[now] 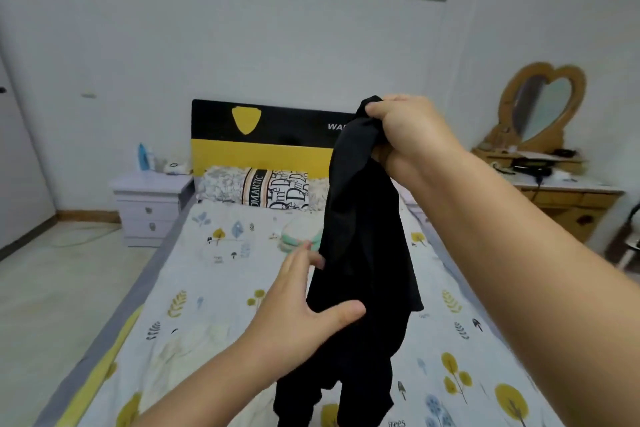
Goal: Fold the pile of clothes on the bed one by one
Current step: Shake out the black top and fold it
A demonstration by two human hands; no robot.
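A black garment point(360, 253) hangs in the air over the bed point(194, 322), bunched at the top and trailing down to the sheet near the bottom edge of the view. My right hand point(405, 128) is raised and shut on its top end. My left hand point(304, 308) is lower, fingers spread, thumb pressing on the front of the hanging cloth and fingers at its left edge. Behind the garment, a small folded stack of light green and pink clothes point(296, 239) lies mid-bed, partly hidden.
Patterned pillows point(256, 189) lie against a black and yellow headboard point(270, 135). A white nightstand point(149, 208) stands left of the bed, a wooden dresser point(568, 198) with a heart-shaped mirror on the right. Bare floor point(59, 288) runs along the bed's left side.
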